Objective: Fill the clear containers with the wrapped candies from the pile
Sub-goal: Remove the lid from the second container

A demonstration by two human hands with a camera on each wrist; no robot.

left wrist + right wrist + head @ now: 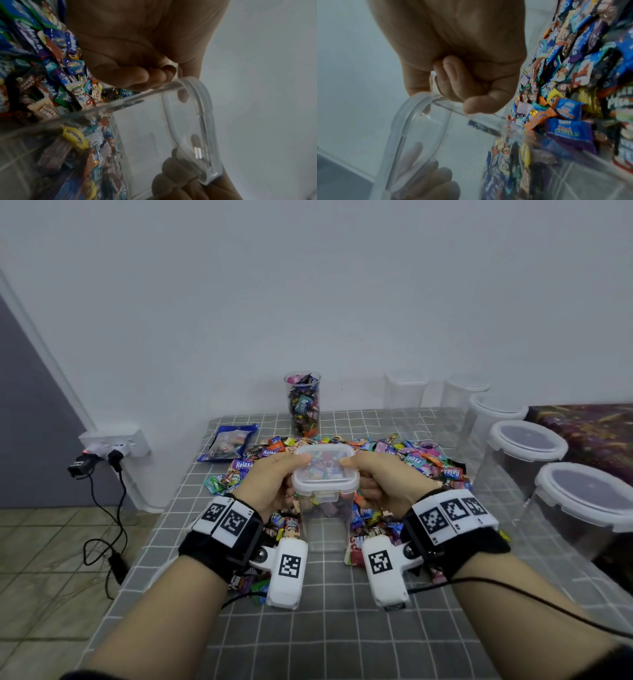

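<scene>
A clear square container [325, 525] with a white-rimmed lid [324, 470] stands upright in the middle of the candy pile [421, 460]. My left hand [270, 484] grips its left side, thumb on the lid. My right hand [383, 484] grips the right side the same way. In the left wrist view the left hand [128, 47] curls at the lid rim [197, 108], with the pile [51, 67] beside it. The right wrist view shows the right hand [462, 47] curled at the rim [419, 111], beside the pile [582, 67]. Candies show through the walls; inside or behind, I cannot tell.
A tall clear jar [303, 405] full of candies stands at the back by the wall. A blue bag [227, 443] lies at back left. Several empty lidded containers [527, 446] line the right side. The checked table [342, 638] ends at left, above a wall socket [113, 446] with cables.
</scene>
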